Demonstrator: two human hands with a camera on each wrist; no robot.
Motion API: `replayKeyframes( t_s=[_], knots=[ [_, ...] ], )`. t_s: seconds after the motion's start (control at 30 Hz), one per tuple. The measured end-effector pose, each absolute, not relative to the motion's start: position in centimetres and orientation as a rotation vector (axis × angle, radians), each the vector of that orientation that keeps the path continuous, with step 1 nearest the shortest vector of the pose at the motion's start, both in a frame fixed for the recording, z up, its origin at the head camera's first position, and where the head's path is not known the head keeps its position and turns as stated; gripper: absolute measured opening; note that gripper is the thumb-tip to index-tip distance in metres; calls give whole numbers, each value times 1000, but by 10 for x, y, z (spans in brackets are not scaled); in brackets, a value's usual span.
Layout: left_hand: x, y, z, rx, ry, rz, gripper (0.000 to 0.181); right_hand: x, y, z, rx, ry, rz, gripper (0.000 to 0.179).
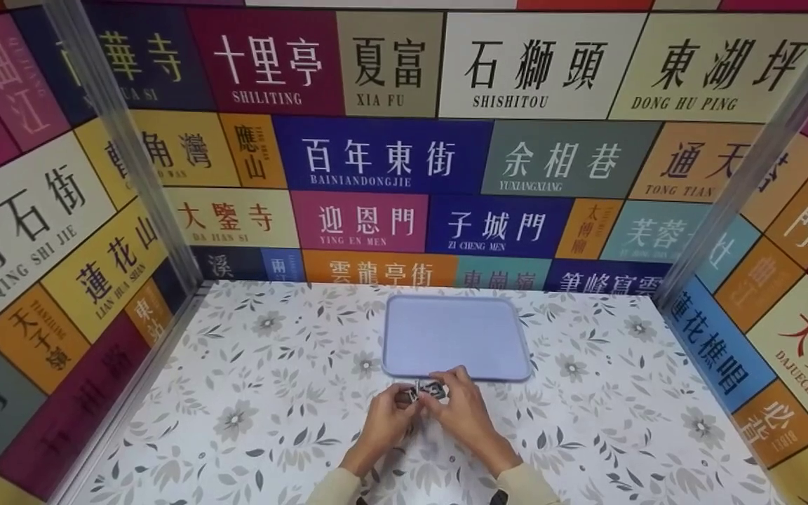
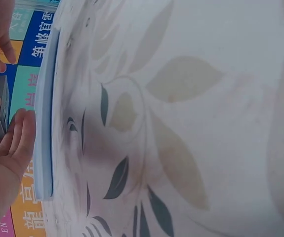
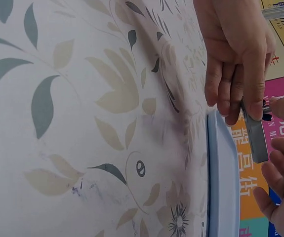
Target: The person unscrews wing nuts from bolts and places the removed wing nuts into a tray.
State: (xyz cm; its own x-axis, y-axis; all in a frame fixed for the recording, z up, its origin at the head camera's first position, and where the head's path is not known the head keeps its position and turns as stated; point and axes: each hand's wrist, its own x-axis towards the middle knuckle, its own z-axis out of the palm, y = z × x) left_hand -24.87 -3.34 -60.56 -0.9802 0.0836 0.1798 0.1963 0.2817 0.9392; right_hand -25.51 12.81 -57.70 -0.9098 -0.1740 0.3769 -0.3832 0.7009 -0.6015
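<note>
Both hands meet around a small grey, flat, block-like piece with dark parts (image 1: 432, 390), held above the patterned table just in front of the tray. My left hand (image 1: 388, 419) grips its left part; in the right wrist view its thumb and fingers pinch the grey block (image 3: 255, 140) near the upper end. On the other side, my right hand (image 1: 461, 407) holds it between thumb and fingers, with a fingertip at a small dark bit on its face. The left wrist view shows the grey block (image 2: 1, 101) edge-on between the hands. Its exact kind I cannot tell.
A pale blue, shallow rectangular tray (image 1: 454, 337) lies on the table behind the hands. The white floral tablecloth (image 1: 271, 393) covers the table. Walls with coloured place-name panels (image 1: 376, 158) enclose the back and sides, with clear corner strips (image 1: 719, 196).
</note>
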Motion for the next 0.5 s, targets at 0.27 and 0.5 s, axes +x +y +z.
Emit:
replayKeyframes(
  t_s=[0.27, 0.5],
  knots=[
    [-250, -35, -600, -242, -2414, -1773, 29, -255, 123, -571, 438, -2633, 1133, 36],
    [-248, -36, -596, -267, -2401, -1791, 30, -256, 122, -568, 439, -2623, 1313, 33]
  ],
)
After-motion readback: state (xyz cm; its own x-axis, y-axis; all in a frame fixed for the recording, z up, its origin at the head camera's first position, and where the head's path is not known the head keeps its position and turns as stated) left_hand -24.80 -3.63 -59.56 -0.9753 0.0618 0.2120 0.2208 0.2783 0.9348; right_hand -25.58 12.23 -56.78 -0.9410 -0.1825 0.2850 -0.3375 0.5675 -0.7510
